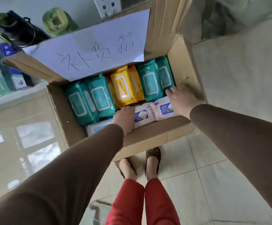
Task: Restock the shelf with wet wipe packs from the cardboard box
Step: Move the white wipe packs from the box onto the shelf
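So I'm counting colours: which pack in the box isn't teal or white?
The yellow wet wipe pack, standing mid-row between the teal packs, just beyond the left hand; it's the only yellow-fronted one.

We see soft, even daylight; a window reflects as pale glare on the glossy beige floor tiles (26, 140) at nine o'clock. Shadows stay faint. Wide-angle distortion stretches the brown sleeves (239, 137) toward the edges; the corners blur slightly.
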